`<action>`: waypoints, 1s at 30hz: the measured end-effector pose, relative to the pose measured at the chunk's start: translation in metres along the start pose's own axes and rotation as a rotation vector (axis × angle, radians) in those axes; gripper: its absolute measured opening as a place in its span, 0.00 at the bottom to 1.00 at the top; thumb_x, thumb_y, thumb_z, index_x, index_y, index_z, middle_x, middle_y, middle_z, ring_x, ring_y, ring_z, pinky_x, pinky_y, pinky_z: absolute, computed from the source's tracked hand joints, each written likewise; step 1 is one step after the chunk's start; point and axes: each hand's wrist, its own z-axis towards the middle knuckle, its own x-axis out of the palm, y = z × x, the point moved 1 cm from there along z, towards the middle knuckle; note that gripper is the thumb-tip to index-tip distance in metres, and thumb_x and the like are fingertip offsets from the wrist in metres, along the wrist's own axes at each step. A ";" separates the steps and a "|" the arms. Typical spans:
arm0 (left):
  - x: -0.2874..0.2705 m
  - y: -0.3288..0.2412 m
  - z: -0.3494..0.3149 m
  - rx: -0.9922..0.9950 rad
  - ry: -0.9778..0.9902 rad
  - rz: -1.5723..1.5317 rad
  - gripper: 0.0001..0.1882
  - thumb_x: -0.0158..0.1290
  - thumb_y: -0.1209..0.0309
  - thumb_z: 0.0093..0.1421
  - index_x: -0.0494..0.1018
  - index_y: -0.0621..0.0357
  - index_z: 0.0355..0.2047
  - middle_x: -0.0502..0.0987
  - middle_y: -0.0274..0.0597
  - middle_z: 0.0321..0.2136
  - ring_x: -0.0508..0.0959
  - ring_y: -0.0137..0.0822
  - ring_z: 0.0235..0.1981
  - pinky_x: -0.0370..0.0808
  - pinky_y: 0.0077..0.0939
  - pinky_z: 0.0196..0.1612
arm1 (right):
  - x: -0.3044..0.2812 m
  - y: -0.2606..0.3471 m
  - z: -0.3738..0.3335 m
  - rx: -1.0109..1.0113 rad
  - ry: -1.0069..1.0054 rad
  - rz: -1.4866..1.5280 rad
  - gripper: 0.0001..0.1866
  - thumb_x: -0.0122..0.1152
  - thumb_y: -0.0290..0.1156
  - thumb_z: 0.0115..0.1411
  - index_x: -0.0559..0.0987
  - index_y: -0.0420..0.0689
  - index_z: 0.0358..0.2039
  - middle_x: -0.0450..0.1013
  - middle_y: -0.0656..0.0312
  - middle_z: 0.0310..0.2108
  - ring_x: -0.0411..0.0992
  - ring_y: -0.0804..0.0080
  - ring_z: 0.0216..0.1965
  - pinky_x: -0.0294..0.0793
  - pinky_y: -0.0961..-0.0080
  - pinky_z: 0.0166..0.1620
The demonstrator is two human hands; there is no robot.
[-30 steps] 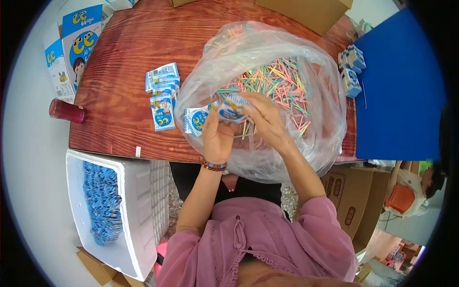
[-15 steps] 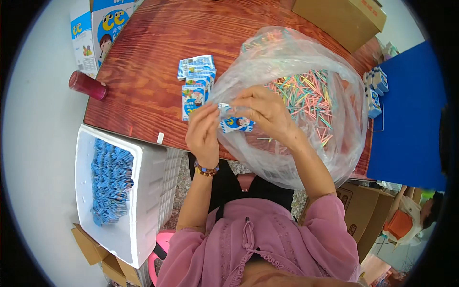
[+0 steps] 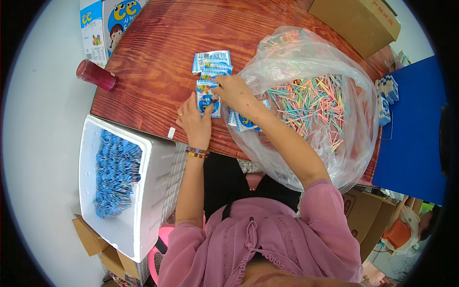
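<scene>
Small blue-and-white packets lie in an overlapping row (image 3: 211,61) on the red-brown wooden table. My left hand (image 3: 195,123) holds the nearest packet (image 3: 206,91) by its lower left part, thumb over the front and fingers along the side. At this packet's upper right edge, the fingertips of my right hand (image 3: 235,93) are closed on it. More such packets (image 3: 245,122) lie by the near left edge of a big clear plastic bag (image 3: 354,143), partly under my right forearm. Inside the open bag are many thin pastel sticks (image 3: 308,103).
On the left, a white foam box (image 3: 138,229) holds rows of blue packets (image 3: 114,174). A red jar (image 3: 97,75) stands at the table's left edge. Cardboard box (image 3: 358,24) at the far right; small packets (image 3: 385,103) rest by a blue panel (image 3: 411,134).
Both hands have moved left from the bag's edge to the packet row. Packets remain by the bag where my right hand was. The whole view has shifted slightly.
</scene>
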 end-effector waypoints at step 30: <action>0.018 -0.065 -0.027 -0.103 0.343 -0.873 0.08 0.58 0.77 0.58 0.76 0.66 0.37 0.78 0.32 0.29 0.74 0.18 0.29 0.72 0.15 0.32 | -0.080 -0.054 -0.110 0.341 0.035 0.690 0.05 0.64 0.23 0.55 0.79 0.41 0.33 0.74 0.70 0.26 0.70 0.88 0.27 0.68 0.86 0.30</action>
